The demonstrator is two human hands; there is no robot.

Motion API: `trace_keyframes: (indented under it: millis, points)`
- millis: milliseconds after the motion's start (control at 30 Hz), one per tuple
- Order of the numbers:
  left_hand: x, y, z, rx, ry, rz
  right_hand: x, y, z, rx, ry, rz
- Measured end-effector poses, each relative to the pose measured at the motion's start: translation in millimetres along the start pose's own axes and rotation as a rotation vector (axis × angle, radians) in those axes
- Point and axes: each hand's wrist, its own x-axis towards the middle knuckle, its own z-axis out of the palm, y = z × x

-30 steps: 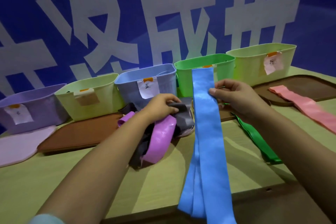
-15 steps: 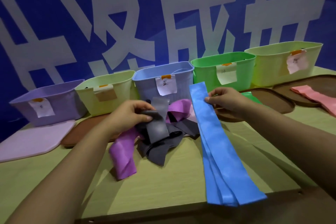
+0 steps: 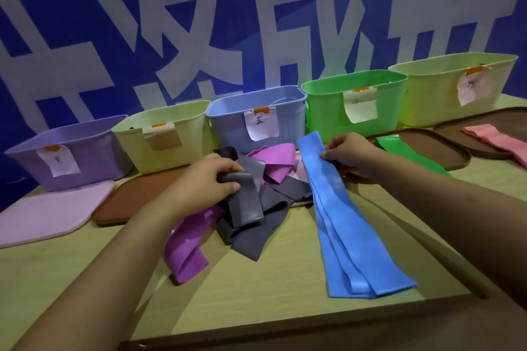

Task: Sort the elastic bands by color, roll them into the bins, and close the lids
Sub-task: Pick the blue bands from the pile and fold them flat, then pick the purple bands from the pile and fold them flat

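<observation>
A stack of long blue bands (image 3: 345,225) lies flat on the table, stretching from the blue bin (image 3: 258,120) toward the near edge. My right hand (image 3: 349,154) pinches its far end. My left hand (image 3: 205,181) grips a grey band (image 3: 246,199) at the top of a tangled pile of grey and purple bands (image 3: 185,248). A green band (image 3: 407,154) lies across a brown lid to the right. Pink bands (image 3: 496,139) rest on the far-right lid.
Open labelled bins line the back: purple (image 3: 68,151), pale yellow-green (image 3: 164,134), blue, green (image 3: 353,105), pale yellow-green (image 3: 453,91). Lids lie in front: a pink lid (image 3: 45,214), a brown lid (image 3: 134,199), a brown lid (image 3: 436,148) on the right. The table's front edge (image 3: 285,330) is near.
The blue bands have come down from hanging upright to lying flat on the table. My left hand has lifted a grey band out of the pile.
</observation>
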Motion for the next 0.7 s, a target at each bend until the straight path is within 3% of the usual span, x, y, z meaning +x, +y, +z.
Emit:
trace_keyframes:
  millis: [100,333,500,567,700]
  points:
    - [-1.4,1.1,1.6,-0.020,-0.003,-0.017,3.0,-0.1,1.9,-0.129,0.034,-0.064]
    - [-15.6,5.2,-0.7,-0.092,-0.050,0.024,-1.2,-1.4,10.0,-0.769,0.073,-0.330]
    - [-29.9,12.0,0.1,-0.124,-0.025,0.105,-7.7,-24.2,20.9,-0.722,0.057,-0.525]
    - [-40.5,18.8,3.8,-0.114,-0.019,0.147,-11.2,-38.8,30.3,-0.696,-0.037,-0.608]
    - [-61.2,32.7,18.3,0.051,-0.099,0.235,-8.4,-56.3,51.4,-0.804,-0.212,-0.570]
